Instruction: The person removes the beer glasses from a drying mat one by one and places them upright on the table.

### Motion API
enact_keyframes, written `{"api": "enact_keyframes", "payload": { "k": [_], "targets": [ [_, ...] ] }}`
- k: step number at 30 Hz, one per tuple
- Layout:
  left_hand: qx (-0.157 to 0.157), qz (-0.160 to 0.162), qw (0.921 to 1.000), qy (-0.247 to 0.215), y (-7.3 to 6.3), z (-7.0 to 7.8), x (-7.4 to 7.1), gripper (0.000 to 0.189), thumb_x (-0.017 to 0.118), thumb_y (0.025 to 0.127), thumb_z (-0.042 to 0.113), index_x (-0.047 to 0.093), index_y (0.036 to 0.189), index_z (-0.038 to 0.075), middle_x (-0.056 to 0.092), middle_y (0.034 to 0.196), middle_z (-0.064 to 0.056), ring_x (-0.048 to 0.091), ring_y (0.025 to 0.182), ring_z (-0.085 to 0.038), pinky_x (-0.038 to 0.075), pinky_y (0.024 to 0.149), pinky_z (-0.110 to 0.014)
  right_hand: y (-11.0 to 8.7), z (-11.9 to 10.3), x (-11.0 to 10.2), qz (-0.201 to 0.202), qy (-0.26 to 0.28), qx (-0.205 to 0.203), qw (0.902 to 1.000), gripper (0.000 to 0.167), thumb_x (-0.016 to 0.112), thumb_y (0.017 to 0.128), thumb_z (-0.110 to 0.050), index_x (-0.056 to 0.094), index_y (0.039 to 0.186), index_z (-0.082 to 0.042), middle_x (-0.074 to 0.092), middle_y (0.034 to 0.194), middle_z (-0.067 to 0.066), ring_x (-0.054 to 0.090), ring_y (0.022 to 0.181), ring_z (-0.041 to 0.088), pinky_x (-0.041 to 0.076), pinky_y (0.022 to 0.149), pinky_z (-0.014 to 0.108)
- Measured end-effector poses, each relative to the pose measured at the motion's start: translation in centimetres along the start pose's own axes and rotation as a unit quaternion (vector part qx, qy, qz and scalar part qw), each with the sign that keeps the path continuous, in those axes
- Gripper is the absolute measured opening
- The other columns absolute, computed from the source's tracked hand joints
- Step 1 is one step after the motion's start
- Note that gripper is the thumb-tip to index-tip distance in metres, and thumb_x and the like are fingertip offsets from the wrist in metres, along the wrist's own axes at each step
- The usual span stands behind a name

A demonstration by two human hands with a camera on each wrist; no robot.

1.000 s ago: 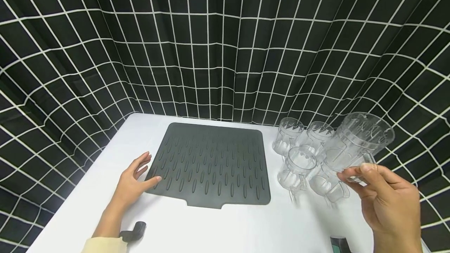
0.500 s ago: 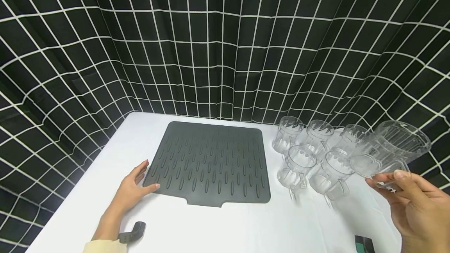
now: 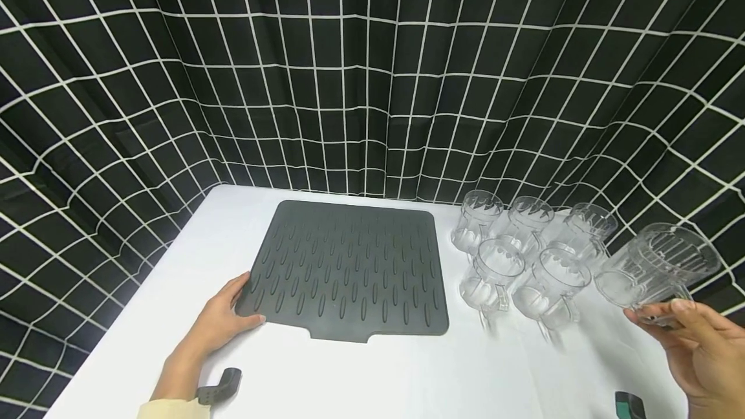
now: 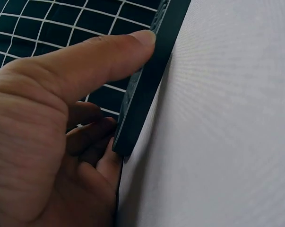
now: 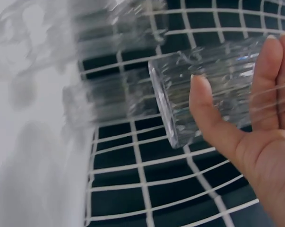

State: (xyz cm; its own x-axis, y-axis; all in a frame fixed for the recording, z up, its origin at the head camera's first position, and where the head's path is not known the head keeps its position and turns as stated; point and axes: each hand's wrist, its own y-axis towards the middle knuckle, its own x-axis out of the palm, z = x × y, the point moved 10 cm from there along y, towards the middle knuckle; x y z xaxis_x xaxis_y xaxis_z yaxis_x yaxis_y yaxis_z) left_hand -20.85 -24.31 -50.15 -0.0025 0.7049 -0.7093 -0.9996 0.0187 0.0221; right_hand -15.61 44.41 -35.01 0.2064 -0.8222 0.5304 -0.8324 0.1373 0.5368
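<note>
My left hand [image 3: 216, 322] lies at the near left corner of a dark grey ridged drying mat [image 3: 355, 264]. In the left wrist view, the thumb touches the mat's edge [image 4: 149, 85], and the fingers sit loosely bent around the corner. Over at the far right, my right hand [image 3: 707, 348] holds a clear mug [image 3: 648, 267] by its handle, tilted and raised above the table. The right wrist view has the thumb lying along this mug's ribbed side [image 5: 180, 82], with the fingers beyond it.
Several more clear mugs stand upright in two rows to the mat's right, among them a front mug [image 3: 499, 264] and a back mug [image 3: 480, 212]. A white table [image 3: 396, 380] lies beneath. Dark grid-patterned cloth [image 3: 349, 83] encloses the back and sides.
My right hand has carried the mug rightward, away from the other mugs, and then slightly lower. The left hand has come down closer against the mat's corner.
</note>
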Motion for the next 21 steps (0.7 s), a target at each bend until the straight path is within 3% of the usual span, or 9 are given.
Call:
{"api": "enact_keyframes", "payload": {
  "k": [5, 9, 12, 15, 21],
  "targets": [
    [0.004, -0.003, 0.9999, 0.01, 0.0, 0.0, 0.2, 0.099, 0.084, 0.072, 0.03, 0.03, 0.149, 0.0, 0.029, 0.151, -0.024, 0.032, 0.134, -0.045, 0.029, 0.107, -0.057, -0.6, 0.9, -1.6, -0.015, 0.04, 0.023, 0.9988, 0.034, 0.019, 0.097, 0.02, 0.052, 0.095, 0.029, 0.063, 0.087, 0.037, 0.067, 0.083, 0.046, 0.056, 0.076, 0.055],
    [0.0, -0.002, 0.9999, 0.013, -0.1, -0.1, 0.1, 0.099, 0.084, 0.072, 0.031, 0.03, 0.149, 0.0, 0.029, 0.151, -0.024, 0.032, 0.134, -0.045, 0.029, 0.108, -0.057, -0.8, 1.7, -1.4, -0.095, 0.108, 0.035, 0.989, 0.035, 0.015, 0.097, 0.019, 0.046, 0.104, 0.032, 0.059, 0.097, 0.043, 0.062, 0.094, 0.051, 0.049, 0.087, 0.06],
    [-0.001, 0.0, 0.9999, 0.017, -0.1, -0.2, 0.1, 0.099, 0.084, 0.072, 0.032, 0.03, 0.149, 0.0, 0.029, 0.151, -0.024, 0.031, 0.134, -0.045, 0.027, 0.108, -0.059, -1.2, 2.0, -1.4, -0.142, 0.122, 0.038, 0.9816, 0.035, 0.012, 0.097, 0.019, 0.043, 0.108, 0.033, 0.057, 0.101, 0.045, 0.06, 0.099, 0.053, 0.046, 0.093, 0.06],
    [-0.002, 0.002, 0.9998, 0.02, 0.0, -0.2, 0.1, 0.099, 0.084, 0.072, 0.032, 0.031, 0.149, 0.0, 0.029, 0.151, -0.024, 0.029, 0.135, -0.045, 0.026, 0.108, -0.061, -1.6, 2.8, -2.3, -0.141, 0.118, 0.053, 0.9815, 0.037, 0.01, 0.097, 0.019, 0.043, 0.108, 0.033, 0.057, 0.101, 0.044, 0.059, 0.099, 0.054, 0.046, 0.093, 0.059],
    [-0.002, 0.002, 0.9998, 0.021, 0.0, -0.1, 0.2, 0.099, 0.084, 0.072, 0.031, 0.03, 0.149, 0.0, 0.029, 0.151, -0.024, 0.029, 0.135, -0.045, 0.026, 0.108, -0.06, -2.6, 4.6, -4.5, -0.095, 0.112, 0.098, 0.9843, 0.045, 0.008, 0.099, 0.015, 0.05, 0.106, 0.029, 0.06, 0.099, 0.04, 0.06, 0.095, 0.055, 0.05, 0.09, 0.056]
  ]
}}
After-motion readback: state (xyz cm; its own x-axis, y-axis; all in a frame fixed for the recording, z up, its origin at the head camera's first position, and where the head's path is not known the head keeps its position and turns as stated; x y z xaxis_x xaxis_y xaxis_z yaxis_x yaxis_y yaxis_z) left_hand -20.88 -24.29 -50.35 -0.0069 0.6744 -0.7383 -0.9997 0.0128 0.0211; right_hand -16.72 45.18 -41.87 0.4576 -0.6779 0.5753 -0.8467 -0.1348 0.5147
